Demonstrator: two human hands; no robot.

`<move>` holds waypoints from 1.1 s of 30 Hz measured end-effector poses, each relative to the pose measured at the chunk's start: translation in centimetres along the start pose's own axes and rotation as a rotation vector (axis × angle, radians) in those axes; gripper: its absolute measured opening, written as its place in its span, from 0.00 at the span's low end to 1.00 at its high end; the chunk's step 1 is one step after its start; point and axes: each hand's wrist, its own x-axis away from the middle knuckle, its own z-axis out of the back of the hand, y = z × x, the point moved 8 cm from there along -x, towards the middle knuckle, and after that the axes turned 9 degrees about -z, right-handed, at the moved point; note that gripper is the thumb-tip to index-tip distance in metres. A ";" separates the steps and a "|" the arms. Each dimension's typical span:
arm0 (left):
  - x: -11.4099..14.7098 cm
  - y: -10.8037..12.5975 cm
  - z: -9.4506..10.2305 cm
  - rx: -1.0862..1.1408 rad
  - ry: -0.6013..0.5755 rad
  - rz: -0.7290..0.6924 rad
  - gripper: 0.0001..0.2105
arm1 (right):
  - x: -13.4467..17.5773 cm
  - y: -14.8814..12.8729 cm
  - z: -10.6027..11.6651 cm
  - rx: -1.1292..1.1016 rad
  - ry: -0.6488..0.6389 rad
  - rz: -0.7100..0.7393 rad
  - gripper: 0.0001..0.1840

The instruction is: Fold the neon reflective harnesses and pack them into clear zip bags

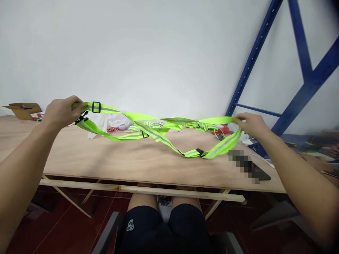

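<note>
Stretched between my two hands above the table is a neon-yellow reflective strap harness (169,141) with grey stripes. My left hand (63,109) is closed on its left end, close to a black slide adjuster (96,107) and a black buckle piece (82,118). At the other end, my right hand (250,123) pinches the looped straps. The bands cross in the middle, and the lower one sags with a black buckle (200,152) on it. Behind the harness lie several rolled reflective straps (209,127), partly hidden by it.
The wooden table (127,164) runs along a white wall. A cardboard box (23,110) sits at the far left, and white plastic bags (118,121) lie behind the harness. A dark, partly pixelated flat device (261,173) rests at right. Blue metal framing (304,84) rises there; another person's hand (315,162) shows at the right edge.
</note>
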 end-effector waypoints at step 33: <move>0.1 -4.1 0.8 0.014 0.060 0.243 0.09 | 1.5 -1.7 -2.8 -0.894 -0.480 -0.340 0.08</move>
